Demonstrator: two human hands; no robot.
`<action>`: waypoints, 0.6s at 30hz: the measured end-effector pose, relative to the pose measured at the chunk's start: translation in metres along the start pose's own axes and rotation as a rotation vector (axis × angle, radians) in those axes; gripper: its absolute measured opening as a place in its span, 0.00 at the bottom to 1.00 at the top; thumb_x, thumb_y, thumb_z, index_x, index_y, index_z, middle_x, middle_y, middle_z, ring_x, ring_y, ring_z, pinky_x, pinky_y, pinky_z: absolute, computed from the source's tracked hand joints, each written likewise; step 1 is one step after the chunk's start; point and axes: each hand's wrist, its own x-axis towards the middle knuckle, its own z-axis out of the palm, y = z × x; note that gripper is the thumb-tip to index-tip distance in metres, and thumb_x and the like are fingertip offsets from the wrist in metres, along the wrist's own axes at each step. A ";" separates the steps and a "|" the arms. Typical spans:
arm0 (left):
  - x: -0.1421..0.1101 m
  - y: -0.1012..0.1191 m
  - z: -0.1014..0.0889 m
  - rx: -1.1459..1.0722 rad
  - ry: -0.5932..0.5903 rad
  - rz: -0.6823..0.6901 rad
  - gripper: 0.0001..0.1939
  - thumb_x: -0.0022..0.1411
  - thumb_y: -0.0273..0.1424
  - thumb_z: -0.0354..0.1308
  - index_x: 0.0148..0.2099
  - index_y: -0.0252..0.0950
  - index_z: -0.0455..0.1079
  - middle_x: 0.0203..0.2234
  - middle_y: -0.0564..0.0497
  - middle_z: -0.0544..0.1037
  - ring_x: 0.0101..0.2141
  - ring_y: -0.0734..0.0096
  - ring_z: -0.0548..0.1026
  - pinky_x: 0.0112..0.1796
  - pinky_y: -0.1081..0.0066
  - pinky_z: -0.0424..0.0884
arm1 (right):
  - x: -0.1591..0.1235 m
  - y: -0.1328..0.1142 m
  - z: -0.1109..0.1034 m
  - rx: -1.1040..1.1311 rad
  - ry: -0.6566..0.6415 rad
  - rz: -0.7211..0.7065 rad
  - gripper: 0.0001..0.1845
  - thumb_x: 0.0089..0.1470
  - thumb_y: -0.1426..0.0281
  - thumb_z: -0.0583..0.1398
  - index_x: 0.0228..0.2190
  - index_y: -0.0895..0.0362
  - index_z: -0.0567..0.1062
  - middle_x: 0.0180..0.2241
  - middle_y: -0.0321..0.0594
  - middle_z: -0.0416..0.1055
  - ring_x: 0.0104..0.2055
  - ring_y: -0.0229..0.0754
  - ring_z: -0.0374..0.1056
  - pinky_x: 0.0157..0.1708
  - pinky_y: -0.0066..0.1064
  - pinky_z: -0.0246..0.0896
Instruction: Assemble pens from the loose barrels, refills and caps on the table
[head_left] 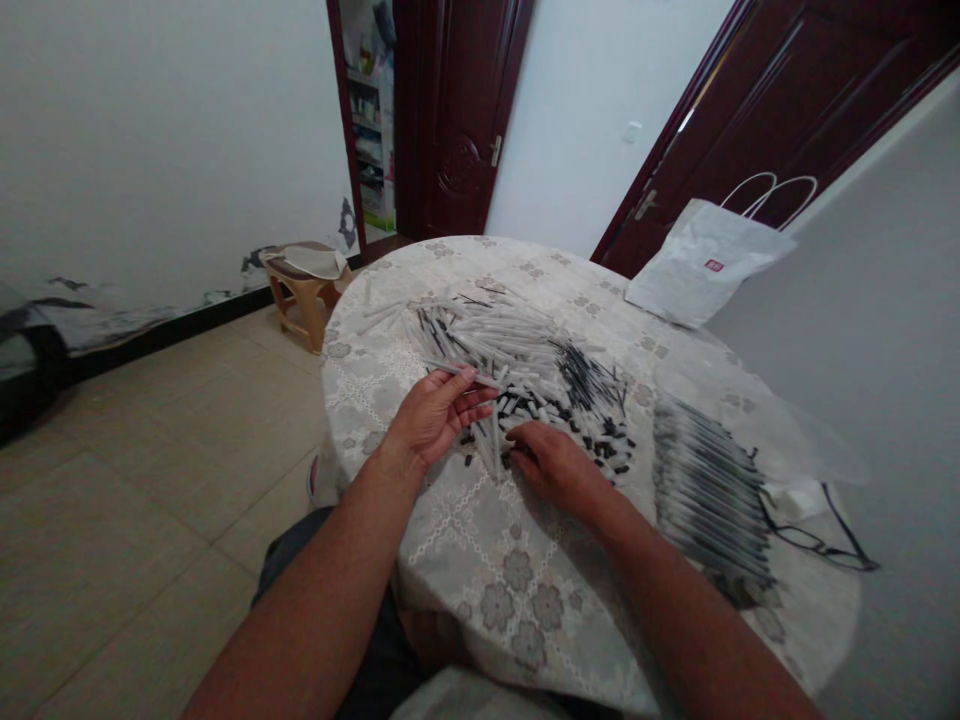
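Note:
A heap of white pen barrels point(495, 335) lies in the middle of a round table with a patterned cloth point(495, 560). Black refills point(589, 380) and small black caps point(611, 450) are scattered to its right. My left hand point(435, 410) rests palm-up at the heap's near edge, fingers curled round one white barrel point(461, 372). My right hand point(551, 460) lies palm-down by the black caps, its fingertips pressed among loose pieces; what they pinch is hidden. A neat row of assembled pens point(709, 490) lies to the right.
A clear plastic bag point(780, 420) covers part of the pen row. Black glasses point(817, 545) sit at the table's right edge. A white paper bag point(701, 270) leans at the back right. A small stool point(304, 275) stands on the tiled floor, left of the table.

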 end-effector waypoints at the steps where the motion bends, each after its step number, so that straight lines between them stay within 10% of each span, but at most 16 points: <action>1: 0.000 0.000 0.000 0.004 -0.002 -0.001 0.12 0.60 0.31 0.68 0.41 0.33 0.70 0.35 0.45 0.83 0.35 0.64 0.83 0.35 0.68 0.81 | 0.000 0.003 0.000 0.078 0.055 -0.006 0.10 0.63 0.72 0.58 0.45 0.56 0.76 0.41 0.45 0.75 0.44 0.45 0.71 0.46 0.35 0.61; 9: -0.003 -0.003 0.002 0.093 -0.084 -0.020 0.14 0.59 0.31 0.69 0.43 0.34 0.69 0.37 0.44 0.83 0.35 0.63 0.84 0.33 0.69 0.81 | 0.006 0.005 0.011 0.922 0.266 0.218 0.13 0.63 0.58 0.60 0.43 0.54 0.73 0.28 0.35 0.73 0.26 0.37 0.67 0.26 0.29 0.64; 18: -0.003 -0.008 0.002 0.164 -0.149 -0.038 0.17 0.57 0.32 0.71 0.44 0.34 0.70 0.38 0.43 0.83 0.36 0.62 0.84 0.35 0.66 0.81 | 0.013 0.000 0.022 1.059 0.397 0.283 0.17 0.54 0.61 0.68 0.43 0.54 0.76 0.29 0.34 0.75 0.25 0.36 0.68 0.25 0.29 0.67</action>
